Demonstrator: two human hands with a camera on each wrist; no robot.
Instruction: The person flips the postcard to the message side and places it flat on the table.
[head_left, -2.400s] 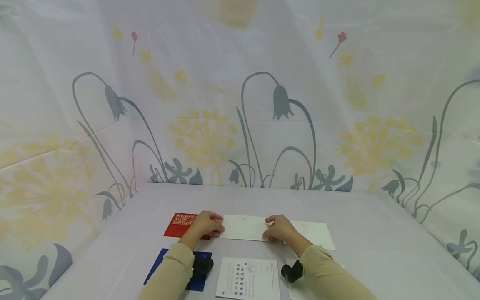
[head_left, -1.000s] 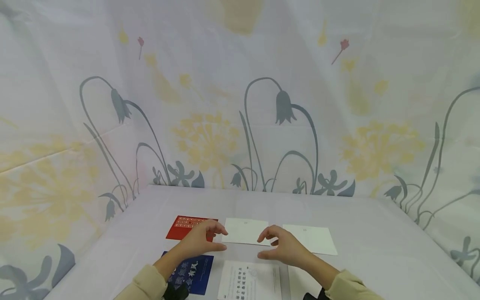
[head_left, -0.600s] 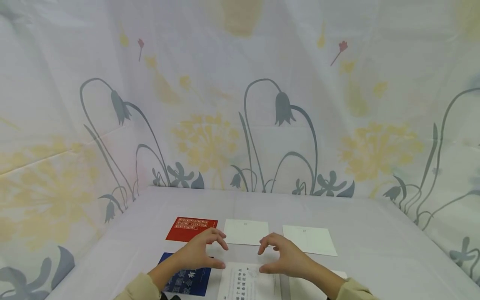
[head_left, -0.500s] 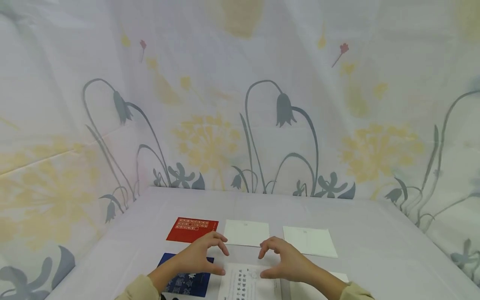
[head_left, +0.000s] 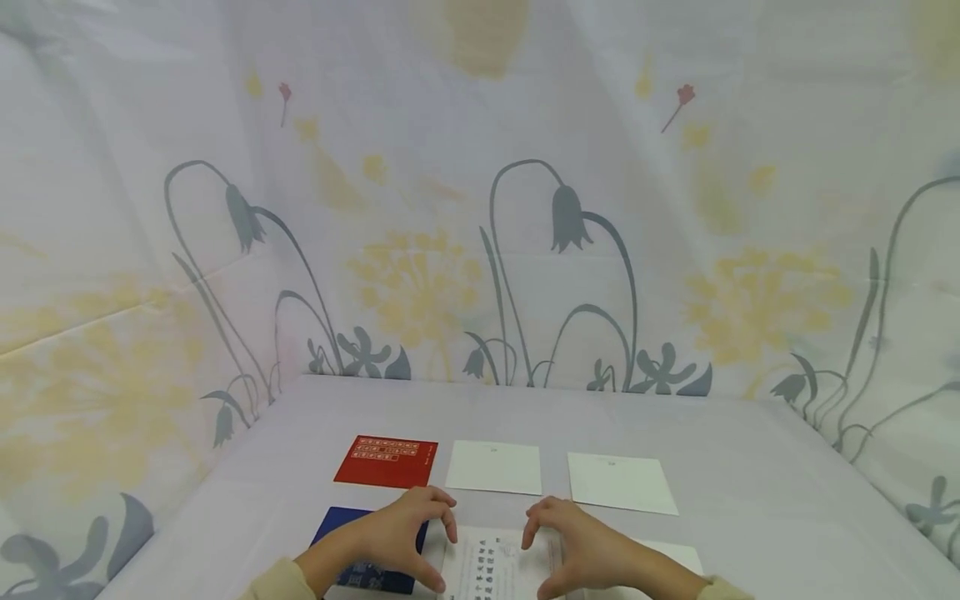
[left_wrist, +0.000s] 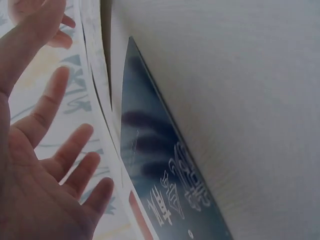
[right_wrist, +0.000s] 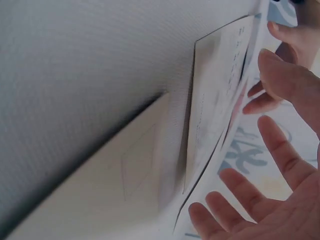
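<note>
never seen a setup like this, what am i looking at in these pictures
There is no machine: these are a person's own left hand and right hand. The wide picture comes from a camera on the head, the close ones from a camera on each wrist. On the white table lie a red card, a blue card, a printed card, two plainer cards behind it and one more card at the right. The hands hover around the printed card and seem to hold nothing.
</note>
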